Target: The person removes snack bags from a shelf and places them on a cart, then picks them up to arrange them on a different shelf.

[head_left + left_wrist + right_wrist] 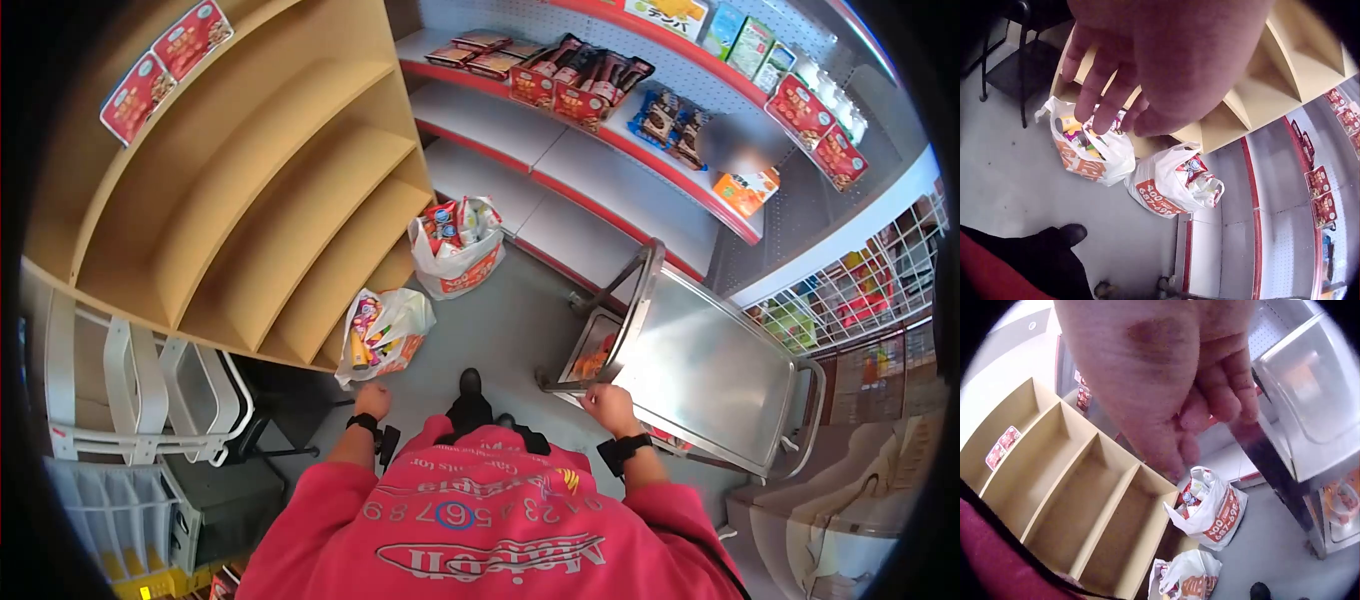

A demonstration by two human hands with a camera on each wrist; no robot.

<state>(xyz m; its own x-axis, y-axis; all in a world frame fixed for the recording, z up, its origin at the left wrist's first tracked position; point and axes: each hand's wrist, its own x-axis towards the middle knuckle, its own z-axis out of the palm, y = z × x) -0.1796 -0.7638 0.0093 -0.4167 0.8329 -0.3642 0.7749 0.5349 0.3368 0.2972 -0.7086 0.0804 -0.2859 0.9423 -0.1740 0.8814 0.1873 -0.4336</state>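
Observation:
My left hand (373,401) hangs in front of me with its fingers loosely bent and nothing in them. Beyond its fingers in the left wrist view stands a white plastic bag (1094,156) of colourful packages, beside a second bag (1166,181) with red and white packs. My right hand (608,408) is loosely curled beside the metal cart (710,360), overlapping the near end of its tubular handle (645,275). In the right wrist view the fingertips (1247,412) lie over that dark handle, and no object shows between thumb and fingers.
A wooden shelf unit (250,190) stands at left, behind the bags. Ahead, red-edged metal shelving (600,190) bears snack packs and price cards. A wire rack (860,280) is at right; stacked white baskets (150,390) stand at left. The cart's lower tray (597,345) holds orange packages.

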